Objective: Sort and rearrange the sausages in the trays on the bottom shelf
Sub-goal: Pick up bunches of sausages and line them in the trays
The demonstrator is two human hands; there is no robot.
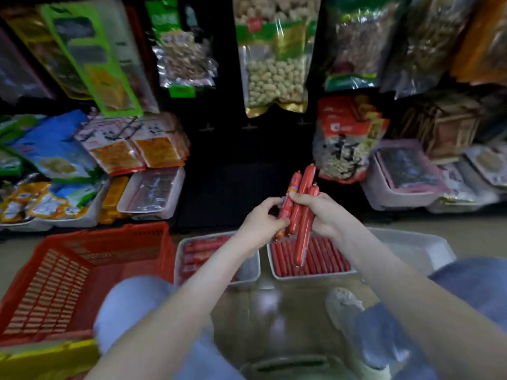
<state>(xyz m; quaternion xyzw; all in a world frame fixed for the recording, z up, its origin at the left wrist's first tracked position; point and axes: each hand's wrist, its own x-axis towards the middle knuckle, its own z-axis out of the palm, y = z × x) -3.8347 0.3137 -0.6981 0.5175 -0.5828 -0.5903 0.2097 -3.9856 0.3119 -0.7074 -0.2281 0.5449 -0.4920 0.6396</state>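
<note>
- Sausages [305, 185] in a small red bunch are in both your hands, held up over the trays on the floor.
- Your left hand [262, 219] grips the low end of the bunch. Your right hand [322, 215] wraps round the middle. The two hands are close together, and both hold the bunch tight.
- The bunch stands almost straight up, with the top tipped a little to the right. One long sausage hangs lower than the others.
- Right under that long one is the right tray [310, 278]. Its neat row [329, 256] of sausages lies with the ends pointing away from you and toward you.
- The left tray [253, 270] sits just beside it, under your left arm. Its red packs [200, 250] lie the other way, side to side.
- It looks like your bunch fits the right tray best. Lower it and lay it flat, and its long way matches that row. Your right hand is the nearer one.
- For the left tray you would need to turn the bunch sideways first.
- Another white tray [411, 248] sits far right, and a red basket [82, 270] sits left.
</note>
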